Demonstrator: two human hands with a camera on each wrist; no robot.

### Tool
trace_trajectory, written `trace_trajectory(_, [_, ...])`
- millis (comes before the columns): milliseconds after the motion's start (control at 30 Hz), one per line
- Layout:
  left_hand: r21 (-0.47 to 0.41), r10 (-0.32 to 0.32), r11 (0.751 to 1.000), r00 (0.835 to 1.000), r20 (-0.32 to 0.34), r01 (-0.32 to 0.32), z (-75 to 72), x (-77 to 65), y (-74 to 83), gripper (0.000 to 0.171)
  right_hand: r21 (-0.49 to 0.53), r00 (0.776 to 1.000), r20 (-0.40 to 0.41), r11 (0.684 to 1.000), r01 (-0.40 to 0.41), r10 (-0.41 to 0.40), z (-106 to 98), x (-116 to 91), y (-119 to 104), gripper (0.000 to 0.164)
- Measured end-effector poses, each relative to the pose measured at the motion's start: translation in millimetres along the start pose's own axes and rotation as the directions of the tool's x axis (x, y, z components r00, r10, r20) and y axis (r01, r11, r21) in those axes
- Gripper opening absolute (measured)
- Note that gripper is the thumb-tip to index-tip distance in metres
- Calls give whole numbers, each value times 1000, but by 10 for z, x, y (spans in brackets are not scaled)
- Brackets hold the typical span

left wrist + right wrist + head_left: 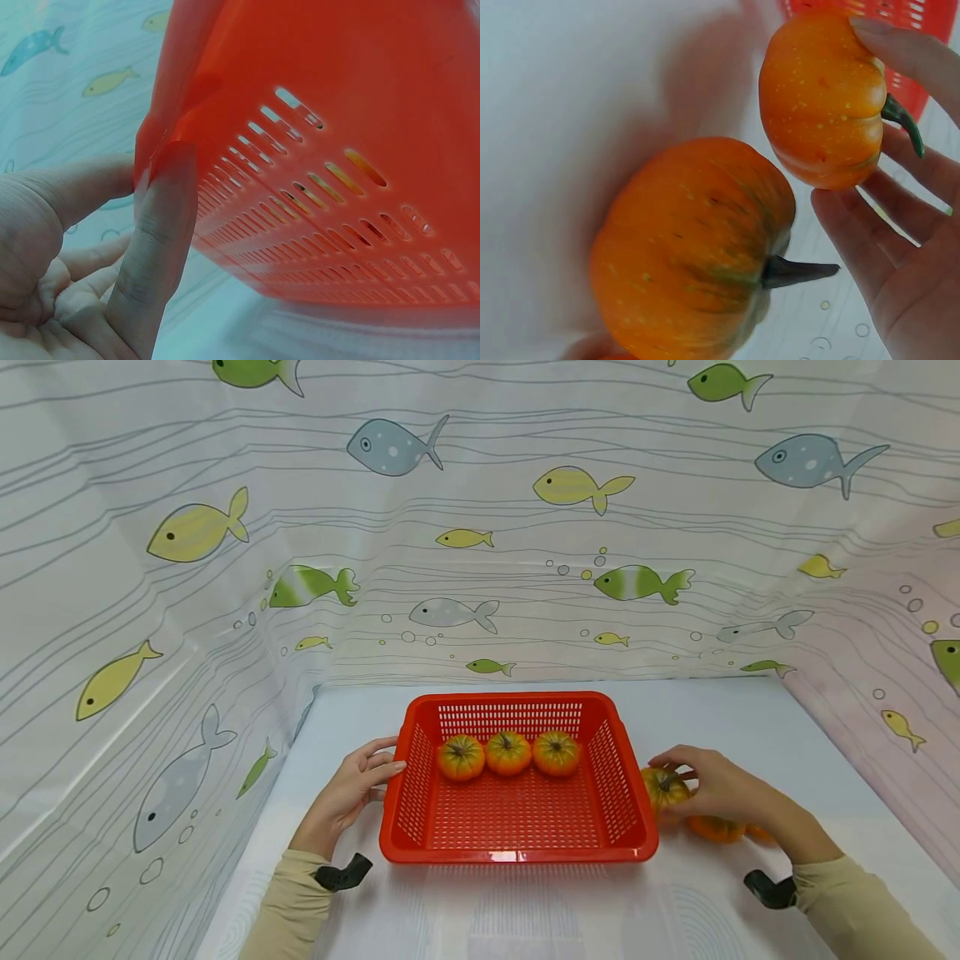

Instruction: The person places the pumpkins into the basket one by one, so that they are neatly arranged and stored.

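Note:
A red plastic basket [487,822] with slotted walls stands on the table, and three small orange pumpkins [508,753] sit in a row in its back half. My left hand [352,793] pinches the basket's left rim between thumb and index finger, as the left wrist view shows. To the right of the basket, my right hand [716,785] holds another small pumpkin [821,97] with a green stem, thumb on one side and fingertips on the other. Just beyond that hand lies a larger-looking pumpkin [690,247] with a dark stem.
Partly hidden under the right forearm, one more pumpkin [761,835] lies on the white table [570,910]. A fish-patterned curtain [480,643] rises behind the table and along both sides.

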State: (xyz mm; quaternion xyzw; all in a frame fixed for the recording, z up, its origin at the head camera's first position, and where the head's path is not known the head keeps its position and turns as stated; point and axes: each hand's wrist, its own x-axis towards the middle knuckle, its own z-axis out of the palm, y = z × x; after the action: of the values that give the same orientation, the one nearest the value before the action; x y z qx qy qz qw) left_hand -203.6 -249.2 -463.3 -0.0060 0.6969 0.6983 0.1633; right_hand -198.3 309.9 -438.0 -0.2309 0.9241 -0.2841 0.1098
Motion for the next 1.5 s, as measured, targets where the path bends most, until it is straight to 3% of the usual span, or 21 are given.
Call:
trace_trajectory(167, [1, 4, 1000, 1000, 2, -4, -4, 4, -13, 65, 11, 999, -33, 1000, 28, -27, -91, -17, -29, 62])
trace_trajectory(667, [-2, 2, 1000, 1000, 3, -2, -3, -1, -1, 66, 4, 995, -91, 999, -50, 50, -346, -41, -157, 65])
trace_trajectory(1233, [5, 8, 1000, 1000, 2, -8, -3, -3, 6, 65, -21, 987, -156, 999, 26, -29, -478, 73, -367, 66])
trace_trajectory(1500, [-3, 10, 1000, 1000, 3, -10, 1, -3, 3, 64, -2, 989, -128, 997, 77, -76, -483, 205, -497, 64])
